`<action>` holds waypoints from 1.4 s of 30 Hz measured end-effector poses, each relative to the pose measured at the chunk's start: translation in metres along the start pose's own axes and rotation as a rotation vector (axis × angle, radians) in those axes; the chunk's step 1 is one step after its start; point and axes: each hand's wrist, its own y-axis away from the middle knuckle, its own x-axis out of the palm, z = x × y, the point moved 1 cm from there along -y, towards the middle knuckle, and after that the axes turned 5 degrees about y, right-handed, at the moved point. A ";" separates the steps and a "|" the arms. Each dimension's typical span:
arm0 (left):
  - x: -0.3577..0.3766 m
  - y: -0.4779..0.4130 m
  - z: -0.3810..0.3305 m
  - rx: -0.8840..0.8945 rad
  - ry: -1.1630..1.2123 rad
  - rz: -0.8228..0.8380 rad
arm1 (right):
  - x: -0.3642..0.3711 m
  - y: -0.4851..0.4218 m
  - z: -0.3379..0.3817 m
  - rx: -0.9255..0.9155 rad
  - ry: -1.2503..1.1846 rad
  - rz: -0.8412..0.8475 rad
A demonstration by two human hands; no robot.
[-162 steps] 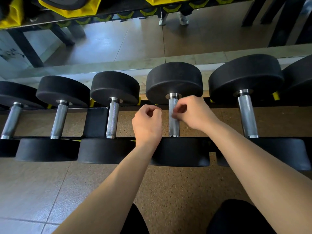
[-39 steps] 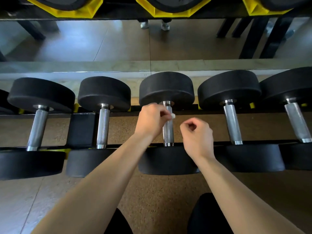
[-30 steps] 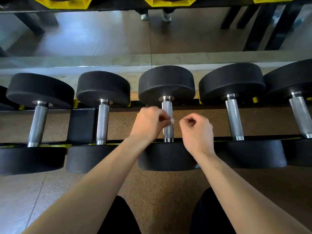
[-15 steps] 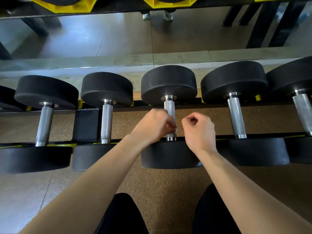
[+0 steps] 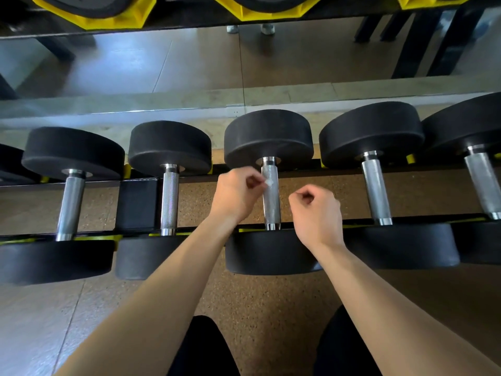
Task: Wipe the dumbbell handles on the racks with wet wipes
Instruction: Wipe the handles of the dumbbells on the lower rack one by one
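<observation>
Gym, dumbbell rack [image 5: 135,204], wall mirror [image 5: 189,63]

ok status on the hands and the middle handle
Left hand pinches wet wipe against middle dumbbell handle, upper end. Right hand curled, empty, beside it. Nothing blocking.

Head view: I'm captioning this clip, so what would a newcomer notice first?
A row of black dumbbells fills the middle of the view. At its centre, the left hand pinches a small white wet wipe at the middle dumbbell's knurled steel handle, while the right hand hovers curled just right of it.

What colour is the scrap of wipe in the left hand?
White; the wipe shows best in the head view, against the handle.
</observation>
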 end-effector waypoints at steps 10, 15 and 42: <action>-0.009 -0.016 -0.003 -0.172 0.234 -0.045 | -0.002 0.001 0.003 0.020 0.024 0.024; -0.007 -0.006 0.002 -0.223 0.176 0.116 | -0.001 0.000 0.001 0.027 0.004 0.045; -0.111 0.081 0.023 -0.254 -0.116 -0.191 | 0.000 0.004 0.032 -0.263 0.286 0.073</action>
